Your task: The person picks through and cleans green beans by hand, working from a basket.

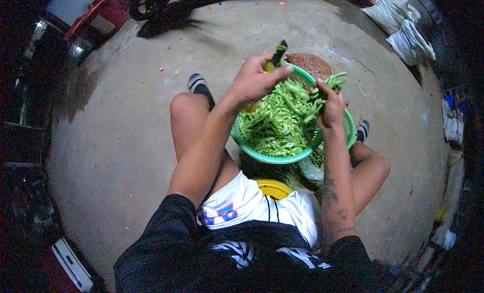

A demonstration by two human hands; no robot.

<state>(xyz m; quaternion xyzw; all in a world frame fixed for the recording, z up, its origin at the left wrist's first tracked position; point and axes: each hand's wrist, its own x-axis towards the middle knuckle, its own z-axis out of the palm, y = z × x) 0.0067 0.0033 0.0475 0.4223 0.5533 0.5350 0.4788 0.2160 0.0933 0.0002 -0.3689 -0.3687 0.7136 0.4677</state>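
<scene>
In the head view, my left hand [259,80] is closed around what looks like a knife [279,53], its dark end pointing up and away; a yellow part shows by the fingers. My right hand [331,105] grips a small bunch of green beans [335,81] over the right side of a green plastic basket [277,160]. Cut green bean pieces [275,124] fill the basket in a heap. Some long beans [302,109] hang between the hands, slightly blurred.
Beyond the basket lies a reddish-brown rounded thing [310,64]. A second green rim [350,129] and a clear plastic bag [311,169] are at the right. Under me is a yellow seat [274,188]. White sacks [396,21] stand far right; a wheel [143,8] is at the back.
</scene>
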